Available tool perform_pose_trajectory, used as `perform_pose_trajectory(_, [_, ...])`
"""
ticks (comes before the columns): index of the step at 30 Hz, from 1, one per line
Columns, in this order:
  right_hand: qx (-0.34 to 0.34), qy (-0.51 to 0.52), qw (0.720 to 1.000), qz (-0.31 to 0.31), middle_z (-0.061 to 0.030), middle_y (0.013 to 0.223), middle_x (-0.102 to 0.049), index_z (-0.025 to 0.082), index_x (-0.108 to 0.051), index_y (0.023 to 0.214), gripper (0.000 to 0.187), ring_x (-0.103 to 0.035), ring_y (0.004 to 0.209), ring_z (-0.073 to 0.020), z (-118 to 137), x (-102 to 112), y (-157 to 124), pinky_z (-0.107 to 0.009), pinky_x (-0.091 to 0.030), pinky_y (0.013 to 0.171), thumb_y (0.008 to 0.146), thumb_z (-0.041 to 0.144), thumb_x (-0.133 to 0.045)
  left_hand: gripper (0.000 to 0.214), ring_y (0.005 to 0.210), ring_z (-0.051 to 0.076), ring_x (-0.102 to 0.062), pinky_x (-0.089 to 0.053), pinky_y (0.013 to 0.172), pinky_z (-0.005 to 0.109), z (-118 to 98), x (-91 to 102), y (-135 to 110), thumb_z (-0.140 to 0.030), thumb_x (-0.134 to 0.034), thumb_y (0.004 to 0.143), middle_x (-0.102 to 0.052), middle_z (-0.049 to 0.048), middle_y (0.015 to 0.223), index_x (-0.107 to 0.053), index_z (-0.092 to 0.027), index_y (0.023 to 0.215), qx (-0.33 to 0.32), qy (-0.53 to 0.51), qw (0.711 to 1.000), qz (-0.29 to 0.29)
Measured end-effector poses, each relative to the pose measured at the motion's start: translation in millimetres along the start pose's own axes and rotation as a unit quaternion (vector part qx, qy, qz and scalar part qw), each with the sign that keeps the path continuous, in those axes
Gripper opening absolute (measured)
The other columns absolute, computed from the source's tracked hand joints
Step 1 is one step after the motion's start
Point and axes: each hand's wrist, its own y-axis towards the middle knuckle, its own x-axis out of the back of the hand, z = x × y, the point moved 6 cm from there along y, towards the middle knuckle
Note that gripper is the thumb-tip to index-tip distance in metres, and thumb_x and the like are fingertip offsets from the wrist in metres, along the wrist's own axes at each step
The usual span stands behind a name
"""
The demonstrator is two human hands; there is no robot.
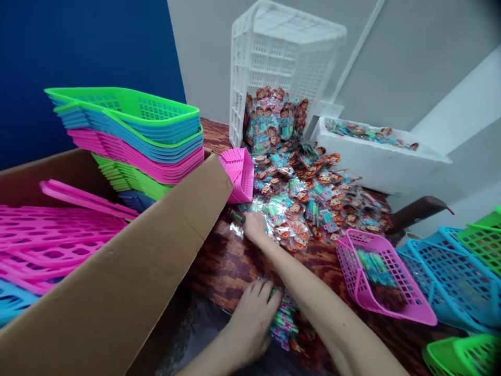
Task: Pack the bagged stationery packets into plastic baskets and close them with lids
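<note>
My left hand (252,316) is at the table's front edge, fingers curled round a stack of small packets (285,322) with green, blue and pink contents. My right hand (255,227) reaches across to the left edge of a heap of clear plastic packets (291,201), each showing a cartoon doll figure with reddish or brown hair. Its fingers are bent down on a shiny packet (237,228) there; the fingertips are partly hidden. Just beyond that hand stands a nested stack of pink baskets (241,177).
A white crate (274,57) lies tipped, spilling packets. Behind right is a white foam box (364,156) with more packets. A pink basket (407,292) holding packets, blue baskets (454,271) and a green basket (465,355) stand right. A cardboard box (156,250) with basket stacks (136,136) stands left.
</note>
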Motion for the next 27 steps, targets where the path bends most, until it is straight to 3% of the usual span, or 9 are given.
perform_pose_trajectory(2, [-0.007, -0.016, 1.0, -0.01, -0.0163, 0.111, -0.06, 0.018, -0.072, 0.11, 0.031, -0.05, 0.11, -0.03, -5, 1, -5, -0.04, -0.041, 0.088, 0.09, 0.016, -0.049, 0.08, 0.132, 0.031, -0.033, -0.024, 0.118, 0.045, 0, -0.7, 0, -0.024, -0.063, 0.072, -0.04, 0.0127, 0.146, -0.036, -0.017, 0.146, -0.004, -0.005, 1.0, -0.002])
perform_pose_trajectory(8, [-0.005, -0.034, 0.999, -0.042, -0.0124, 0.141, -0.045, 0.024, -0.07, 0.114, 0.028, -0.034, 0.13, -0.0314, -3, 6, -5, -0.042, -0.034, 0.101, 0.091, 0.028, -0.055, 0.084, 0.132, 0.031, -0.033, -0.021, 0.119, 0.043, 1, -2.6, -1, -0.021, -0.065, 0.068, -0.039, 0.0121, 0.146, -0.036, -0.018, 0.147, 0.004, -0.017, 1.0, -0.007])
perform_pose_trajectory(15, [0.005, -0.032, 0.999, 0.019, -0.0154, 0.115, -0.061, 0.02, -0.073, 0.111, 0.034, -0.057, 0.107, -0.0277, 6, 8, -1, -0.035, -0.043, 0.081, 0.093, 0.016, -0.045, 0.085, 0.134, 0.031, -0.032, -0.02, 0.12, 0.043, 3, -5.0, -2, -0.022, -0.066, 0.069, -0.038, 0.0121, 0.148, -0.036, -0.019, 0.149, 0.017, -0.034, 0.999, -0.009])
perform_pose_trajectory(17, [0.026, -0.033, 0.998, 0.043, -0.0136, 0.111, -0.063, 0.021, -0.073, 0.111, 0.033, -0.061, 0.099, -0.0251, -3, 16, -17, -0.032, -0.043, 0.078, 0.09, 0.015, -0.047, 0.084, 0.135, 0.031, -0.032, -0.019, 0.12, 0.043, 3, -4.9, -2, -0.022, -0.066, 0.07, -0.038, 0.0119, 0.149, -0.036, -0.02, 0.149, 0.017, -0.036, 0.999, -0.015])
perform_pose_trajectory(19, [0.062, -0.028, 0.996, 0.056, -0.0097, 0.113, -0.064, 0.026, -0.067, 0.123, 0.041, -0.062, 0.099, -0.023, -21, 28, -43, -0.03, -0.043, 0.08, 0.088, 0.014, -0.05, 0.085, 0.134, 0.031, -0.033, -0.019, 0.12, 0.044, 4, -4.7, -1, -0.021, -0.066, 0.07, -0.039, 0.0117, 0.148, -0.036, -0.02, 0.149, 0.017, -0.037, 0.999, -0.016])
perform_pose_trajectory(21, [0.105, -0.011, 0.993, 0.047, -0.0083, 0.119, -0.064, 0.03, -0.044, 0.147, 0.062, -0.061, 0.104, -0.0231, -45, 41, -76, -0.031, -0.043, 0.084, 0.087, 0.012, -0.05, 0.085, 0.134, 0.031, -0.033, -0.019, 0.12, 0.044, 4, -5.3, -1, -0.021, -0.065, 0.069, -0.041, 0.0119, 0.148, -0.036, -0.02, 0.149, 0.015, -0.035, 0.999, -0.011])
perform_pose_trajectory(23, [0.12, 0.009, 0.992, 0.04, -0.0103, 0.12, -0.064, 0.024, -0.029, 0.154, 0.072, -0.059, 0.109, -0.0242, -73, 49, -110, -0.033, -0.042, 0.089, 0.086, 0.01, -0.049, 0.085, 0.136, 0.031, -0.032, -0.02, 0.119, 0.044, 5, -6.8, 0, -0.02, -0.064, 0.069, -0.041, 0.0119, 0.148, -0.036, -0.02, 0.149, 0.01, -0.032, 0.999, -0.011])
perform_pose_trajectory(25, [0.121, 0.016, 0.991, 0.053, -0.0115, 0.122, -0.063, 0.02, -0.041, 0.146, 0.066, -0.055, 0.114, -0.0253, -97, 50, -140, -0.035, -0.041, 0.094, 0.082, 0.009, -0.052, 0.087, 0.137, 0.032, -0.032, -0.021, 0.119, 0.045, 7, -10.7, 2, -0.019, -0.064, 0.067, -0.041, 0.0118, 0.148, -0.036, -0.02, 0.149, 0.005, -0.027, 1.0, -0.016])
perform_pose_trajectory(27, [0.105, 0.017, 0.991, 0.081, -0.0102, 0.117, -0.064, 0.019, -0.061, 0.12, 0.041, -0.054, 0.112, -0.026, -113, 44, -162, -0.035, -0.04, 0.094, 0.08, 0.011, -0.057, 0.089, 0.135, 0.034, -0.034, -0.024, 0.117, 0.047, 12, -19.1, 6, -0.018, -0.065, 0.064, -0.042, 0.0134, 0.148, -0.037, -0.019, 0.149, 0.001, -0.016, 1.0, -0.008])
